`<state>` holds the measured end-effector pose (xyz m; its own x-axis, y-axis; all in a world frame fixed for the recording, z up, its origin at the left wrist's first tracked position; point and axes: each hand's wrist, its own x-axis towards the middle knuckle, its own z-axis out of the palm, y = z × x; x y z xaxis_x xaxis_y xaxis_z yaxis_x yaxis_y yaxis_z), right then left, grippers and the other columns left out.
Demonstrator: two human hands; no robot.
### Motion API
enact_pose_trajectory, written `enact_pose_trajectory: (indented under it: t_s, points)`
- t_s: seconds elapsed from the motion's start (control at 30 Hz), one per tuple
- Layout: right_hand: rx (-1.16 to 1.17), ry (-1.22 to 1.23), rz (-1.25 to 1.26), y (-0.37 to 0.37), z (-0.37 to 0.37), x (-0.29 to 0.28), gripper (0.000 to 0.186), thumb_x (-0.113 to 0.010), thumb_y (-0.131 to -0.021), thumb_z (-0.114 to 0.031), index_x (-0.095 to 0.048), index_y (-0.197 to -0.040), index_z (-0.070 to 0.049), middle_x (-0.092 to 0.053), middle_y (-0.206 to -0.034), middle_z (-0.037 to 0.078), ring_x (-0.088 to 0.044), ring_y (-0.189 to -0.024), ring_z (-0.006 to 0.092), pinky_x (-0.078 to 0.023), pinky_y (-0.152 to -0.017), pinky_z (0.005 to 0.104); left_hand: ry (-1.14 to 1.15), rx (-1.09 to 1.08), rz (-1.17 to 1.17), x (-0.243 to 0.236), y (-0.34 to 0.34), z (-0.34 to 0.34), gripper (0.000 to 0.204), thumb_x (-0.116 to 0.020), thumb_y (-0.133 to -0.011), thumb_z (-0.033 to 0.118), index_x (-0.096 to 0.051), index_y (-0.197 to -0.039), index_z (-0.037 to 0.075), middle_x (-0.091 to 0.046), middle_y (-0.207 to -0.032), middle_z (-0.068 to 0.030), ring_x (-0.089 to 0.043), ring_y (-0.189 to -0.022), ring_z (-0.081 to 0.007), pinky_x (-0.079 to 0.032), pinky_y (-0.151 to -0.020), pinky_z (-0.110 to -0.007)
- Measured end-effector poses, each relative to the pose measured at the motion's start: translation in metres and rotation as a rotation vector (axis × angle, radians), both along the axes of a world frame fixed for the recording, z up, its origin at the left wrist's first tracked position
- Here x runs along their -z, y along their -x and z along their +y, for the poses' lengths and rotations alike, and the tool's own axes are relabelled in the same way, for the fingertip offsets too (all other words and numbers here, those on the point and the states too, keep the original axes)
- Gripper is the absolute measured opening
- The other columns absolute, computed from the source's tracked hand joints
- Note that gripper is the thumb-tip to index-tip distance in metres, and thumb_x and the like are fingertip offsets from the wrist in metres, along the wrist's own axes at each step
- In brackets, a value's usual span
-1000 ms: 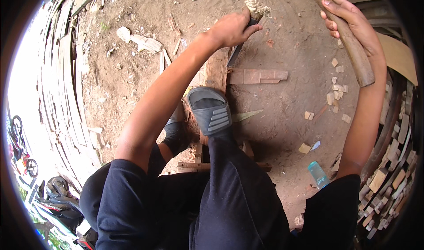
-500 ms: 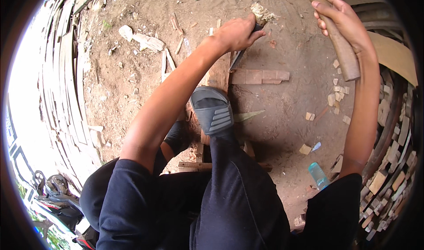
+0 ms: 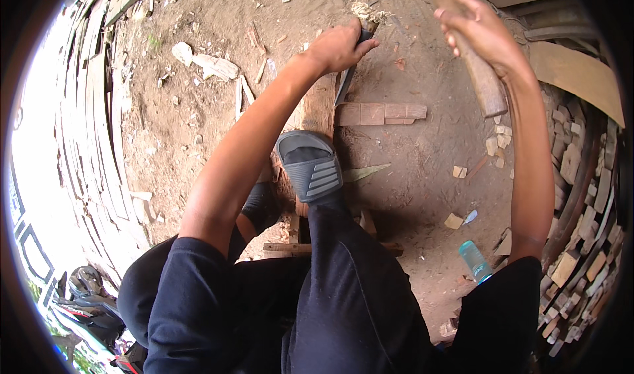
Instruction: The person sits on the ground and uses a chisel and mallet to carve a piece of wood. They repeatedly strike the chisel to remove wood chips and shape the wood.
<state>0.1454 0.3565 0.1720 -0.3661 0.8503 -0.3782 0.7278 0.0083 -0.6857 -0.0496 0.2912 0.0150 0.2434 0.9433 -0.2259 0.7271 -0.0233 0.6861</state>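
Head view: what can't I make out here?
Head view: far end of the wooden-handled tool in the right hand, cut off by the top edge.
Head view: part of the dark tool, covered by the left hand.
Head view: most left fingertips, hidden behind that hand.
Head view: plank beneath the sandal, covered by it.

Tool handle (image 3: 483, 83): I gripped brown wood.
Blade (image 3: 345, 85): mine was dark grey, almost black.
Plank (image 3: 319, 108): it was warm orange-brown.
Sandal (image 3: 309, 169): I wore grey with paler stripes (my boldest pattern).
Trousers (image 3: 360, 295): mine were plain blue-black.
Bottle (image 3: 474, 260): it was teal.
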Motion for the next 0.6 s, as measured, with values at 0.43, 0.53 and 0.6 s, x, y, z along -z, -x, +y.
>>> enact_pose_trajectory:
  t_s: [0.43,0.53,0.6]
  points:
    - [-0.032,0.17,0.015,0.009,-0.003,0.001,0.067,-0.061,-0.089,-0.016,-0.03,-0.146,-0.003,-0.054,-0.073,0.002,-0.052,-0.056,0.0068,-0.045,-0.047,0.0224,0.033,0.038,0.05,0.004,-0.002,-0.001,0.055,-0.042,-0.097,0.045,-0.043,-0.107,-0.009,-0.064,-0.096,-0.0302,-0.061,-0.101,-0.0422,-0.027,-0.105,-0.059]
    - [-0.102,0.306,-0.013,0.008,-0.007,-0.007,0.067,-0.061,-0.088,-0.015,-0.029,-0.146,0.0,-0.054,-0.073,0.002,-0.051,-0.058,0.0081,-0.045,-0.048,0.0238,-0.005,0.04,0.067,0.005,-0.002,-0.004,0.055,-0.043,-0.097,0.045,-0.043,-0.105,-0.01,-0.064,-0.092,-0.0295,-0.061,-0.098,-0.0418,-0.026,-0.107,-0.056]
    - [-0.052,0.384,0.029,0.008,-0.007,-0.017,0.066,-0.06,-0.09,-0.015,-0.028,-0.146,-0.001,-0.054,-0.073,0.002,-0.05,-0.057,0.0082,-0.045,-0.048,0.0234,-0.033,0.043,0.086,0.0,-0.003,-0.008,0.055,-0.044,-0.097,0.045,-0.043,-0.103,-0.01,-0.064,-0.089,-0.0286,-0.062,-0.094,-0.0413,-0.031,-0.105,-0.052]
